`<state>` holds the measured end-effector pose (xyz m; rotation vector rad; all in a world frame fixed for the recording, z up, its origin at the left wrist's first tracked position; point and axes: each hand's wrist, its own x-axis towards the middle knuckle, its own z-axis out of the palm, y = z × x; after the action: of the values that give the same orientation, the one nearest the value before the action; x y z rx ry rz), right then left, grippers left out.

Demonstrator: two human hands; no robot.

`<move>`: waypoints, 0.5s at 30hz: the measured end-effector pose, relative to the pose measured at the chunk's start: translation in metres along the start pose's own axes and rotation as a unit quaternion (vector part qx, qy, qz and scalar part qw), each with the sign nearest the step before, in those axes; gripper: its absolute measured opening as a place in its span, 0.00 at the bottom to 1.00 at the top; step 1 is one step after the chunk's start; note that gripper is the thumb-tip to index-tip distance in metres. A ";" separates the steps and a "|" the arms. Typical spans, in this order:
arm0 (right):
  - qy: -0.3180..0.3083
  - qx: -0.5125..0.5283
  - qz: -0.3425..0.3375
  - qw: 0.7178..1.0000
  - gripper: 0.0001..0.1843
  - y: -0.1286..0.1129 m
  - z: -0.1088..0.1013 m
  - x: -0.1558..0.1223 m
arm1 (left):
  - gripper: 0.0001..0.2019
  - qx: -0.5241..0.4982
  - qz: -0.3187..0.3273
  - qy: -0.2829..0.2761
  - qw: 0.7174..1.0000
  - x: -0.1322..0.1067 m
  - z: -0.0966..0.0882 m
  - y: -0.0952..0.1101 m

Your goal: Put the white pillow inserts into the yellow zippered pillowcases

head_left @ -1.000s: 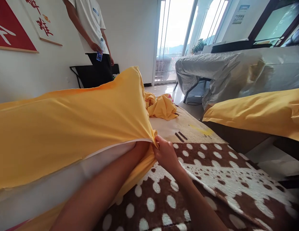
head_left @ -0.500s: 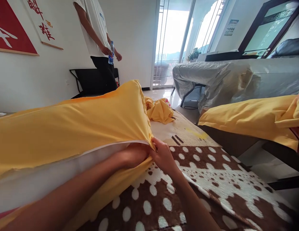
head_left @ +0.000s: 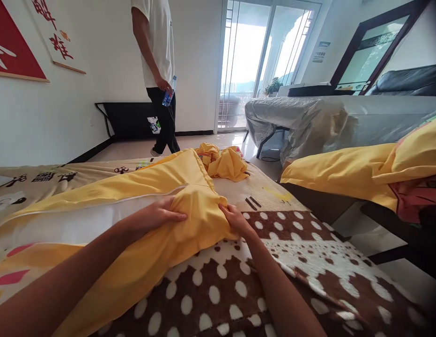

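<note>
A yellow quilt cover [head_left: 200, 220] lies across the bed, its long opening showing a white filling [head_left: 94, 220]. My left hand [head_left: 159, 214] is at the end of that opening, thumb on top of the yellow cloth and fingers hidden beneath its edge, gripping it. At the near right corner of the cover, my right hand [head_left: 234, 219] pinches the cloth between thumb and fingers. Beneath is a brown and cream blanket [head_left: 267, 224] with white dots. Just beyond the corner sits a crumpled yellow cloth [head_left: 228, 164].
Another yellow cloth [head_left: 337, 173] is draped over a dark surface at the right. Behind it stands a plastic-covered table [head_left: 309, 121]. A person [head_left: 158, 61] holding a water bottle [head_left: 169, 92] walks beyond the bed, near a black folding bed or chair [head_left: 129, 121] against the wall.
My left hand has come out from inside the opening and now holds its edge. The raised cover has sunk flatter. The person with the bottle has moved right.
</note>
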<state>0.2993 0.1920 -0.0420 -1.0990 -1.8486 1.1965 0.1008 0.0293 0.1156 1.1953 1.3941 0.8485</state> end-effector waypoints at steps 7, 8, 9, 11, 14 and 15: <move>-0.012 -0.022 0.017 1.000 0.23 -0.013 -0.017 -0.006 | 0.31 0.129 -0.016 -0.067 0.989 -0.018 -0.028 0.014; -0.036 -0.018 0.036 0.999 0.23 -0.012 -0.024 -0.007 | 0.32 0.174 -0.019 -0.044 0.984 -0.022 -0.038 0.013; -0.065 -0.015 0.060 0.996 0.22 -0.011 -0.030 -0.007 | 0.32 0.236 -0.022 -0.010 0.972 -0.026 -0.048 0.010; -0.102 -0.034 0.103 0.989 0.22 -0.007 -0.038 -0.009 | 0.27 0.403 -0.042 0.090 0.910 -0.036 -0.069 -0.002; -0.071 -0.094 0.110 0.987 0.20 -0.003 -0.040 -0.009 | 0.23 0.634 -0.063 0.275 0.720 -0.059 -0.085 -0.036; -0.050 -0.107 0.102 0.988 0.20 -0.003 -0.037 -0.009 | 0.24 0.682 -0.039 0.325 0.654 -0.068 -0.084 -0.050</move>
<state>0.3342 0.1969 -0.0271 -1.3989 -2.0156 1.2069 0.0038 -0.0387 0.1014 1.9501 2.8878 -0.0839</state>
